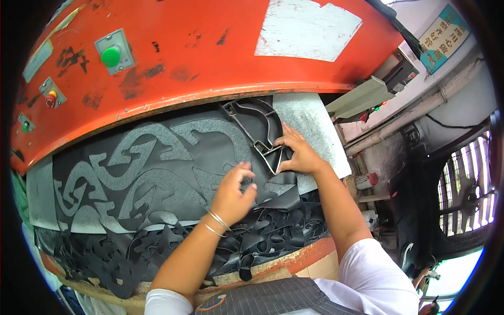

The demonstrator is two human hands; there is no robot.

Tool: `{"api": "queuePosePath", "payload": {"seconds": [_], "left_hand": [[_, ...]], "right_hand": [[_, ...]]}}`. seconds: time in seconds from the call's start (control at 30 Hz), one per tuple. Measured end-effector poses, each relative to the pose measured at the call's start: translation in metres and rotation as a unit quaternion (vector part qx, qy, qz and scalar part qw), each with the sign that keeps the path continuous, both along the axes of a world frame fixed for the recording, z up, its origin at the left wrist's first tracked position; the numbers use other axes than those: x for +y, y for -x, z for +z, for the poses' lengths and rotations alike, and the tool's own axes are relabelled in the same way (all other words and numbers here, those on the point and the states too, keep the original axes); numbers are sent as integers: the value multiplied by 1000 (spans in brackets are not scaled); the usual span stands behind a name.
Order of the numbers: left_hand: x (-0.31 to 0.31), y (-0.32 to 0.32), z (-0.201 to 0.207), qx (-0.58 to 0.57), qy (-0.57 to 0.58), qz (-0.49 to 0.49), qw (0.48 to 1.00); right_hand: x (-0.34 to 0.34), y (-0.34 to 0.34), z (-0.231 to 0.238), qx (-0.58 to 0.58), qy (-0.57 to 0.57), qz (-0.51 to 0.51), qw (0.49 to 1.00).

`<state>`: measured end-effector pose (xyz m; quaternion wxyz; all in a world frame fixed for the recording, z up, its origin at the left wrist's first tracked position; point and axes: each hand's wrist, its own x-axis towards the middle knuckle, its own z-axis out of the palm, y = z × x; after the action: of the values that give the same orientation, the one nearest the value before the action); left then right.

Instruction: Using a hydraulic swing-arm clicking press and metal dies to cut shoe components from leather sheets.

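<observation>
A metal cutting die (244,129) with a long curved outline and a triangular end lies on a black leather-like sheet (215,151). My right hand (300,153) grips its near right end, with the thumb at the triangular corner and the fingers higher up its side. Just left of the die, my left hand (234,191) hovers over the sheet, empty, its fingers loosely bent and apart from the thumb. Curved shapes have been cut out of the sheet, and the grey board (310,115) underneath shows through these gaps.
The orange press head (184,47) overhangs the board's far side; a green button (111,56) and a red knob (51,98) sit on it. Black offcuts (278,226) pile along the near edge. A grey metal bracket (362,97) juts out at the right.
</observation>
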<state>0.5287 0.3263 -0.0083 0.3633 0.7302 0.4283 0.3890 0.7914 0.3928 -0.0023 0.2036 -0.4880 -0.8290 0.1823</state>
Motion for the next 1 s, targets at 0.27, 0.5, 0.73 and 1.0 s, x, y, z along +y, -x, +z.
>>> {"api": "queuePosePath", "payload": {"seconds": [0.27,0.5,0.73,1.0], "left_hand": [[149,76,7,156,-78,119,977],[193,99,3,317,-134,138,929],[207,152,19,243,-72,114,961],[183,163,21,253,-78,144,953]], "right_hand": [[-7,34,6,44,-11,-29,999],[-27,62,20,-1,-17,-23,1000],[-18,101,39,24,2,-32,999],[-19,104,41,48,-49,-7,998]]}}
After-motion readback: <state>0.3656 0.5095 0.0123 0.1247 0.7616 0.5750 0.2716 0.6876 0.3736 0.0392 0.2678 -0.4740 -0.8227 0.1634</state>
